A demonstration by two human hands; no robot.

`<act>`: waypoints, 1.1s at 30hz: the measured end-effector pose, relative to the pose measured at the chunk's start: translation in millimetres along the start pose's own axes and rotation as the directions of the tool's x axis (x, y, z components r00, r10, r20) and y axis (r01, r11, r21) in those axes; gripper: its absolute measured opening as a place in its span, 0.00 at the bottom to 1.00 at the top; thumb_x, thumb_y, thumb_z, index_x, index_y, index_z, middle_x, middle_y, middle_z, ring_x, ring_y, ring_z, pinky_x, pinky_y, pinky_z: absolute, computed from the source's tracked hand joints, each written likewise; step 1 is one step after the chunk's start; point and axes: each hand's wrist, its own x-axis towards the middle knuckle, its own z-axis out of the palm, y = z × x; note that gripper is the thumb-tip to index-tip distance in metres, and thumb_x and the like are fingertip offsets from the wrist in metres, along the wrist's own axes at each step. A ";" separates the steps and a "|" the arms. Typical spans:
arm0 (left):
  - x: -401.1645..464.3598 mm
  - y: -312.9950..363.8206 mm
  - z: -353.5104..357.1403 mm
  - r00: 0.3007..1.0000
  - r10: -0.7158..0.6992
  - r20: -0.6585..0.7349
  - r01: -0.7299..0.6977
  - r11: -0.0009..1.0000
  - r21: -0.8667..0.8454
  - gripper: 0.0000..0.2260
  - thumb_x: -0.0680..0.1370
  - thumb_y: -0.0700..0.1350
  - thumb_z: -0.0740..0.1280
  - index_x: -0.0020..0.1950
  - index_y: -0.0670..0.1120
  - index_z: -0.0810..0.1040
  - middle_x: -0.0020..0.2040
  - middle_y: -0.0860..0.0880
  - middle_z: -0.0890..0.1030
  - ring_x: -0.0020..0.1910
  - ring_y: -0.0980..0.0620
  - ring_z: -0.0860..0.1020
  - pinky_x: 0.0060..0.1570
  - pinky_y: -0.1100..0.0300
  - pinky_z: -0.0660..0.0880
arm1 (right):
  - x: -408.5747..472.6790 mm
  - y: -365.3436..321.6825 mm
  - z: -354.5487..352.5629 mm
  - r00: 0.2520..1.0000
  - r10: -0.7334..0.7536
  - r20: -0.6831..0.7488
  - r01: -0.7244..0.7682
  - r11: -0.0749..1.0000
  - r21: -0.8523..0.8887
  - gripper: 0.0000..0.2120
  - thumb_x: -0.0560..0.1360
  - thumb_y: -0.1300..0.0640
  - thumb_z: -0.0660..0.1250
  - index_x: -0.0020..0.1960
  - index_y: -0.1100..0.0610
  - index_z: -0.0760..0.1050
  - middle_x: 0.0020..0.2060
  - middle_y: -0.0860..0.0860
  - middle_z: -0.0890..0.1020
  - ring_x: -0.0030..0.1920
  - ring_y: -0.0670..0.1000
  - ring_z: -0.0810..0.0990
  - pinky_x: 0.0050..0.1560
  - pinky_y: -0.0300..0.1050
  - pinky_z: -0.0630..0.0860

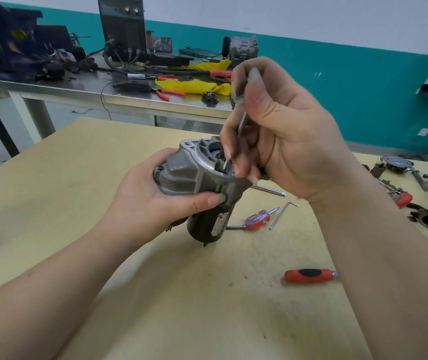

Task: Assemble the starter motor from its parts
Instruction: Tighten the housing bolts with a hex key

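The starter motor (194,175) stands tilted on the wooden table (181,294), its grey aluminium nose housing up and its black cylindrical body (207,224) down. My left hand (153,201) grips the housing from the left, thumb across its front. My right hand (272,131) is closed around a thin metal tool (241,123). The tool's tip reaches down into the open mouth of the housing. My fingers hide part of that opening.
A small red-handled screwdriver (255,220), a hex key (283,213) and a metal rod (270,190) lie right of the motor. A red and black handle (309,275) lies nearer me. Loose motor parts (415,188) sit at the table's right edge. A cluttered steel bench (129,81) stands behind.
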 end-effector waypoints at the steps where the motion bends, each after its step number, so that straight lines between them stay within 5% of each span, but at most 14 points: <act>1: 0.0 0.5 0.2 1.000 0.000 0.002 0.000 1.000 -0.001 0.26 0.59 0.59 0.87 0.54 0.59 0.86 0.46 0.54 0.89 0.41 0.59 0.86 0.36 0.66 0.79 | 0.7 0.5 0.6 1.000 -0.008 -0.012 0.008 1.000 0.002 0.04 0.85 0.53 0.60 0.52 0.53 0.69 0.33 0.62 0.79 0.24 0.56 0.77 0.22 0.42 0.71; 22: 3.2 -10.9 2.4 0.997 0.073 0.001 -0.073 0.996 0.041 0.27 0.59 0.61 0.86 0.56 0.62 0.85 0.51 0.56 0.89 0.51 0.57 0.87 0.46 0.67 0.80 | -12.3 5.8 32.3 0.873 -0.300 -0.384 0.151 0.916 -0.373 0.12 0.84 0.56 0.68 0.45 0.60 0.69 0.29 0.62 0.80 0.22 0.59 0.81 0.17 0.46 0.73; 27: 13.3 -20.8 -18.8 0.990 0.041 0.138 -0.032 0.998 -0.062 0.29 0.63 0.54 0.86 0.63 0.56 0.85 0.57 0.48 0.89 0.53 0.50 0.88 0.43 0.59 0.84 | -15.5 -18.7 8.6 0.766 -0.487 -0.420 0.385 0.870 -0.308 0.09 0.82 0.60 0.70 0.48 0.56 0.70 0.32 0.56 0.82 0.22 0.58 0.75 0.20 0.41 0.67; 30: 27.0 -33.8 -40.7 0.937 0.046 0.347 -0.007 0.993 -0.114 0.32 0.69 0.46 0.79 0.73 0.45 0.78 0.67 0.39 0.84 0.67 0.36 0.82 0.63 0.42 0.81 | -26.2 -28.6 -21.9 0.931 -0.246 -0.271 0.081 0.861 -0.502 0.10 0.79 0.54 0.74 0.53 0.52 0.73 0.31 0.52 0.84 0.21 0.55 0.72 0.20 0.39 0.67; 31: 30.9 -38.1 -47.0 0.910 0.050 0.412 0.005 0.992 -0.130 0.32 0.70 0.44 0.77 0.75 0.44 0.76 0.69 0.39 0.82 0.69 0.36 0.80 0.66 0.44 0.79 | -30.2 -23.3 -26.2 0.974 -0.030 -0.225 -0.117 0.783 -0.611 0.10 0.78 0.51 0.75 0.53 0.49 0.74 0.31 0.53 0.85 0.20 0.52 0.74 0.20 0.39 0.69; 33: 35.5 -43.5 -55.4 0.872 0.045 0.488 0.054 0.981 -0.187 0.32 0.71 0.42 0.75 0.76 0.45 0.76 0.70 0.40 0.82 0.69 0.39 0.81 0.64 0.51 0.80 | -35.2 0.6 -21.3 0.893 0.415 -0.177 -0.378 0.476 -0.794 0.09 0.78 0.45 0.73 0.52 0.45 0.74 0.31 0.50 0.86 0.22 0.48 0.79 0.22 0.39 0.75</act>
